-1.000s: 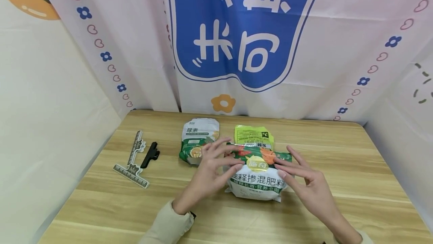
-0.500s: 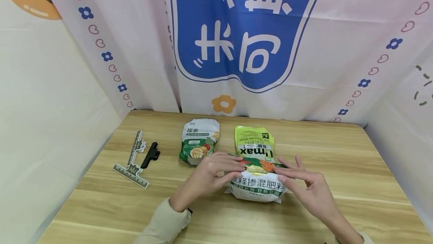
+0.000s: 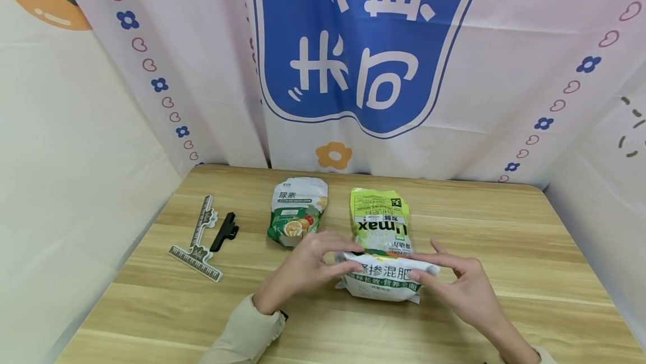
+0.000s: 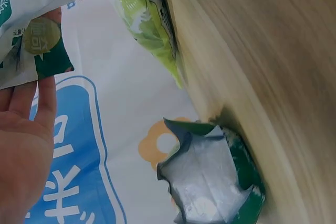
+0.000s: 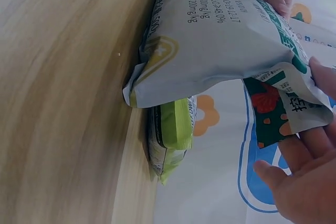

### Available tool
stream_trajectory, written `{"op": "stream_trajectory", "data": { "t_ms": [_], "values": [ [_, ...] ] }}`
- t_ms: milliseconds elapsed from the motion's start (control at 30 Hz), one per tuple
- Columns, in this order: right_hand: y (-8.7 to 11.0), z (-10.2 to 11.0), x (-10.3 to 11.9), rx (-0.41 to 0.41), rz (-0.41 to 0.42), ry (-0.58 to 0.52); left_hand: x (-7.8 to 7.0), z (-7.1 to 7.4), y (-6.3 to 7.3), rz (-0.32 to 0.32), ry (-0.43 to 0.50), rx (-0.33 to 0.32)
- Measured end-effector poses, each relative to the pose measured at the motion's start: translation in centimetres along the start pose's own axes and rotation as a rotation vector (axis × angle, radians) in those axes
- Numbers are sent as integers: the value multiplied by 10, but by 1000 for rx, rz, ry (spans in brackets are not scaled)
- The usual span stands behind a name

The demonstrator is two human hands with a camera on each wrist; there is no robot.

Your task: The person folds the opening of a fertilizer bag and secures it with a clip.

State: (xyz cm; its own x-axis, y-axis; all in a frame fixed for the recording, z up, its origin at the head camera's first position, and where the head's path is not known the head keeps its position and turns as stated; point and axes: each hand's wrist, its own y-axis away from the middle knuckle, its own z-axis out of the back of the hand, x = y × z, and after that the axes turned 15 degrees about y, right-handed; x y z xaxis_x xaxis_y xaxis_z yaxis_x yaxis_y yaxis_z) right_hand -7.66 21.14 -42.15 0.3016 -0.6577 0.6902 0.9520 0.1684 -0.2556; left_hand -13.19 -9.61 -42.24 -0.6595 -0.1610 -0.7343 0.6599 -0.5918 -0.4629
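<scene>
A plump white fertilizer bag (image 3: pixel 386 290) with green bands stands upright on the wooden table in the head view. Its green top flap (image 5: pixel 268 109) is folded over to the far side, as the right wrist view shows. My left hand (image 3: pixel 317 263) pinches the folded edge at the left, thumb on the front and fingers behind. At the right end of the same fold my right hand (image 3: pixel 464 285) grips likewise, thumb in front. Some fingertips are hidden behind the bag in the head view. In the left wrist view the flap (image 4: pixel 44 45) hangs over the fingers.
Behind the held bag lies a lime-green bag (image 3: pixel 379 219). A white-and-green bag (image 3: pixel 298 212) with fruit pictures stands at the back left, its top cut open in the left wrist view. Two piano-key clips (image 3: pixel 195 262) and a black clip (image 3: pixel 224 232) lie farther left.
The bag's top has been folded down away from me, hiding most of its green part. Both hands have moved down with the fold, and more of the lime-green bag shows.
</scene>
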Motion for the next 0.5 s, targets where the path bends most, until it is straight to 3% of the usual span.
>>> {"op": "stream_trajectory", "data": {
  "t_ms": [133,500],
  "values": [
    [0,-1,-2,-23,-8,16,2,-1,1,28,36,-27],
    [0,-2,-3,-5,-18,-42,6,0,2,-7,61,-38]
  ]
}}
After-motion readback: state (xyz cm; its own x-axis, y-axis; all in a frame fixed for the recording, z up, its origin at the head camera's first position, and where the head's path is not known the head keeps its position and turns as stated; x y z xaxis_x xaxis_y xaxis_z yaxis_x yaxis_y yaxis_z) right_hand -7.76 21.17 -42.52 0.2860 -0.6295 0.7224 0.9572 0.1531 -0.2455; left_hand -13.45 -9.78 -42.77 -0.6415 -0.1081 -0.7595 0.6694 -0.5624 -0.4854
